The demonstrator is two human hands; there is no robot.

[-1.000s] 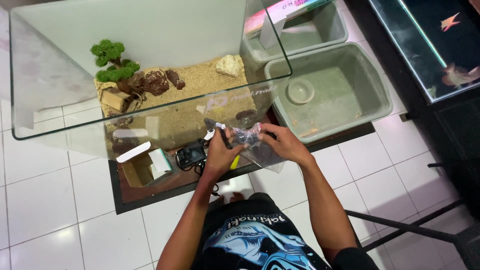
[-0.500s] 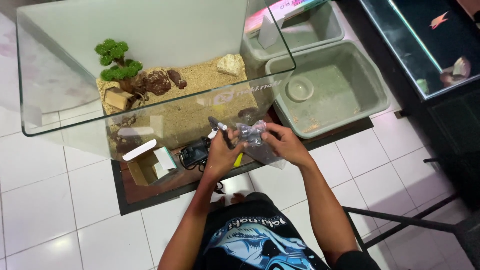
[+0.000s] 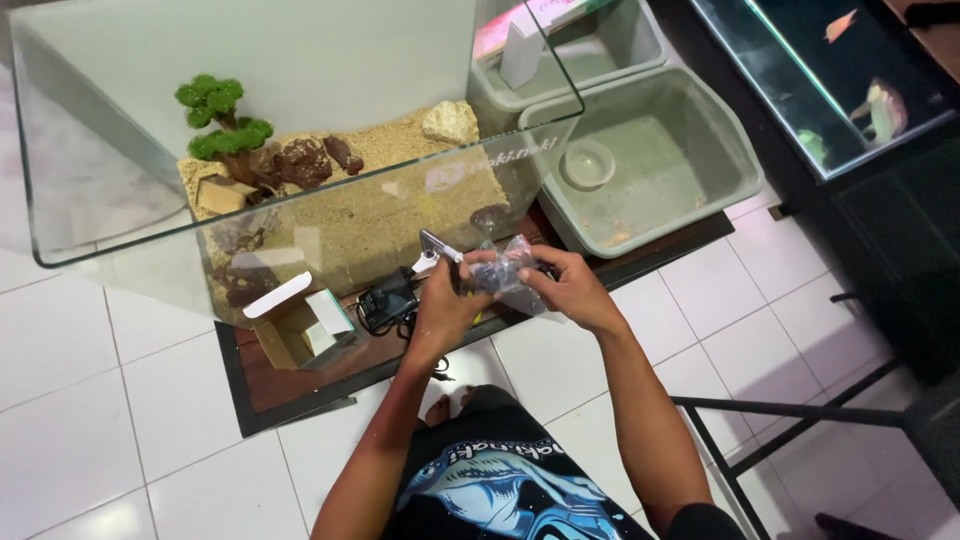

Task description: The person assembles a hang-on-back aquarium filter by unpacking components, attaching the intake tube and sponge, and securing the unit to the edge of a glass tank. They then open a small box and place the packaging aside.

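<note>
- White floor tiles (image 3: 90,360) fill the room, with a dark low board (image 3: 300,385) lying across them and a glass tank (image 3: 300,130) standing on it.
- Both hands meet just in front of the tank's near pane, at about twelve o'clock from the person's lap. The left hand (image 3: 445,305) is closed round a slim dark-handled tool (image 3: 440,248) whose metal tip juts toward ten o'clock.
- The right hand (image 3: 565,290) pinches a crumpled clear plastic bag (image 3: 505,270), which touches the left hand's fingers.
- Judging by this, the step in hand looks like opening the bag or getting something out of it. What it holds is too blurred to tell.
- The next move seems to call for a firm pinch on the film and a careful pull, kept clear of the glass.
- Just beside the left hand, at nine o'clock, lie a small black device (image 3: 385,300) with its cord and an open cardboard box (image 3: 295,320).
- Inside the tank, at eleven o'clock, sand carries dark stones (image 3: 300,160), a green miniature tree (image 3: 215,120) and a pale rock (image 3: 450,122).
- At one to two o'clock sit two grey plastic tubs (image 3: 720,160); farther, a fish tank (image 3: 850,90) with fish.
- A dark metal frame (image 3: 770,420) stands at four o'clock, close by the right elbow, and may crowd that arm.
</note>
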